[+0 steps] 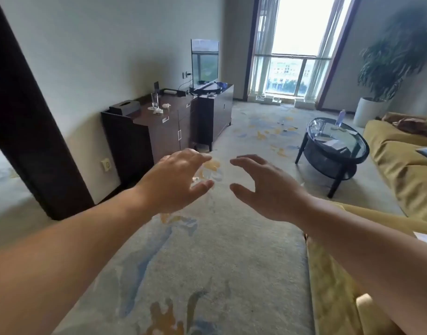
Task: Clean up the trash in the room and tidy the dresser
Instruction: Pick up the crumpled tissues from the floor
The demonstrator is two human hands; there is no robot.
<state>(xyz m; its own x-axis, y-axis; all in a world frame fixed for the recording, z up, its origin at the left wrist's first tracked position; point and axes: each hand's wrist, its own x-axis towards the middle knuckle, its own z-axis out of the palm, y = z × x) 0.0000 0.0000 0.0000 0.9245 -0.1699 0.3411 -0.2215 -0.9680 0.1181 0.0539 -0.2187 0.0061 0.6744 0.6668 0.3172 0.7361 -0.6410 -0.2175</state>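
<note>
My left hand (176,180) and my right hand (263,187) are stretched out in front of me over the carpet, fingers relaxed, palms facing each other, holding nothing. A small white scrap (196,179) lies on the carpet between them. Ahead on the left stands the dark wooden dresser (144,139). On its top are crumpled white tissues (157,110), a drinking glass (155,100), a dark tissue box (124,107) and a dark tray (174,92). Small bits of litter (284,123) dot the carpet further ahead.
A second dark cabinet (217,110) carries a monitor (204,62). A round glass coffee table (338,143) with a bottle and papers stands on the right beside a yellow sofa (401,165). A potted plant (386,68) and tall window (294,47) are at the back. A dark door frame (26,131) is on the left.
</note>
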